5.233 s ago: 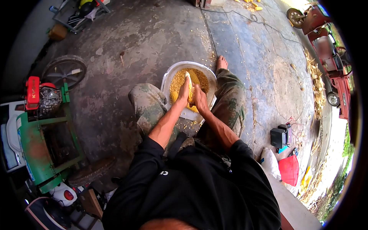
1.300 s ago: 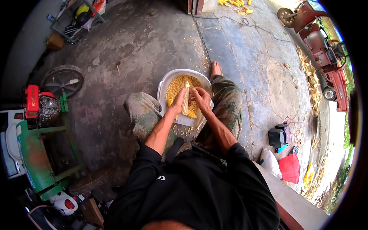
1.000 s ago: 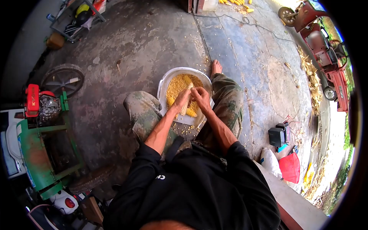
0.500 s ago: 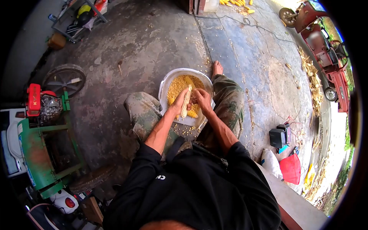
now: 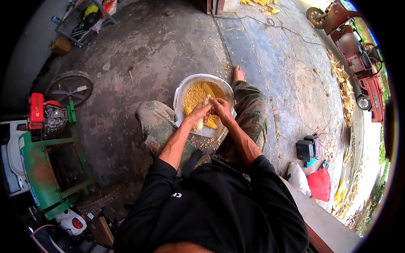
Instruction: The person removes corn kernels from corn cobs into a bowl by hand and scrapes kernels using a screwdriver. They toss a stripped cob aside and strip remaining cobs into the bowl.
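Note:
A pale, mostly bare corn cob [image 5: 199,125] is wrapped in the fingers of my left hand [image 5: 200,112], its ends showing above and below the fist. My right hand [image 5: 221,109] touches the cob's upper part from the right with bent fingers; what its fingertips pinch, if anything, is too small to make out. Both hands are over a white basin [image 5: 179,95] standing between my legs. Loose yellow kernels [image 5: 193,93] fill much of the basin. A yellow ear of corn [image 5: 211,122] lies in it below my hands, and another [image 5: 207,88] lies above them.
Scattered kernels [image 5: 202,141] lie on the concrete floor near the basin. A green machine with a red engine [image 5: 36,111] stands at the left. Black boxes [image 5: 304,150], a white sack [image 5: 298,179] and a red bag [image 5: 319,185] are at the right. Corn ears [image 5: 261,2] lie at the top.
Over the last seconds the cob in my left hand has gone from partly yellow to pale. Since half a second ago, my left hand has turned over it, covering its middle.

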